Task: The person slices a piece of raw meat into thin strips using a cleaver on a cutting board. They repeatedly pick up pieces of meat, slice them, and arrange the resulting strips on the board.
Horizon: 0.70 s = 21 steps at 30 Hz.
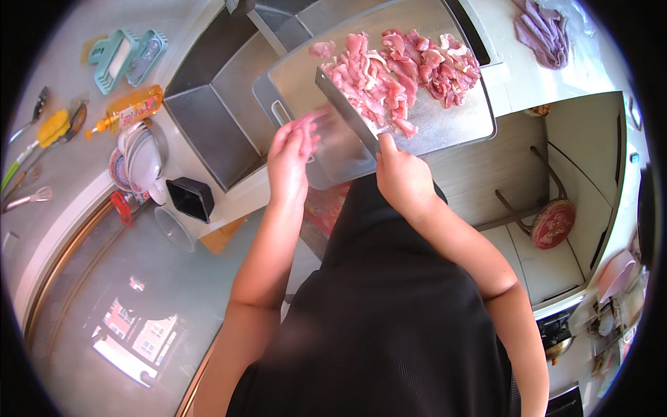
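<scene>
My right hand [404, 177] grips a metal cleaver [346, 109] by its handle, the blade lying along the left side of a pile of sliced raw meat [375, 78]. The meat is spread over a cutting board [448, 125] that lies across the sink. Left of the blade, my left hand [297, 138] is held above the board's near left part with nothing in it; its fingers are partly spread and blurred. One small piece of meat [322, 49] lies a little apart from the pile, near the cleaver's far end.
The steel sink basin [224, 104] is open left of the board. Beside it stand a bottle of orange liquid [135, 107], stacked bowls [140, 156] and a black plastic container [190, 199]. A purple cloth [544, 36] lies at upper right; a round red stool [553, 223] is below right.
</scene>
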Motion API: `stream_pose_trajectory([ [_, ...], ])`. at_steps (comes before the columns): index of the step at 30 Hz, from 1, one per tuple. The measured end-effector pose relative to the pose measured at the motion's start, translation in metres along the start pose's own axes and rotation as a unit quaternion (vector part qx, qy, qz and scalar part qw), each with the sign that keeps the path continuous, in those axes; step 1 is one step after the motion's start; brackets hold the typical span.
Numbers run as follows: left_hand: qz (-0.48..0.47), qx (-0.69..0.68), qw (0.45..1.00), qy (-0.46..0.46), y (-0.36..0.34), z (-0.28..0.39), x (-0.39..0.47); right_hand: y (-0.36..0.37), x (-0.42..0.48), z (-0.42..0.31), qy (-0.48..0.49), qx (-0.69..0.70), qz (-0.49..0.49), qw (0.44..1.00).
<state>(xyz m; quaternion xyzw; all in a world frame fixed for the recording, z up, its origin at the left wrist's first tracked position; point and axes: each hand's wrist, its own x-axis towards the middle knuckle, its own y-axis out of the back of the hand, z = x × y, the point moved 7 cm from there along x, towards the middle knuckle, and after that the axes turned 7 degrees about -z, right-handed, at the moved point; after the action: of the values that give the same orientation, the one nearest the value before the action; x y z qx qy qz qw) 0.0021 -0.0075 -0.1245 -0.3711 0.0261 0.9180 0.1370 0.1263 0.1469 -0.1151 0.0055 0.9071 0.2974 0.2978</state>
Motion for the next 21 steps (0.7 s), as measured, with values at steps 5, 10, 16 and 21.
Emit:
stream_pose_trajectory([
  [5, 0.01, 0.144, 0.989, 0.014, 0.005, -0.038, 0.03, 0.014, -0.01, -0.015, 0.032, -0.017, 0.03, 0.999],
  [10, 0.034, 0.268, 0.962, -0.033, 0.011, -0.034, 0.034, 0.005, -0.012, -0.026, 0.021, -0.062, 0.008, 0.998],
  [16, 0.072, 0.333, 0.939, -0.047, 0.015, -0.028, 0.04, -0.022, -0.01, -0.037, 0.041, -0.128, -0.035, 0.99],
  [21, 0.067, 0.356, 0.931, -0.048, 0.017, -0.026, 0.046, -0.026, -0.009, -0.042, 0.016, -0.161, -0.054, 0.985],
])
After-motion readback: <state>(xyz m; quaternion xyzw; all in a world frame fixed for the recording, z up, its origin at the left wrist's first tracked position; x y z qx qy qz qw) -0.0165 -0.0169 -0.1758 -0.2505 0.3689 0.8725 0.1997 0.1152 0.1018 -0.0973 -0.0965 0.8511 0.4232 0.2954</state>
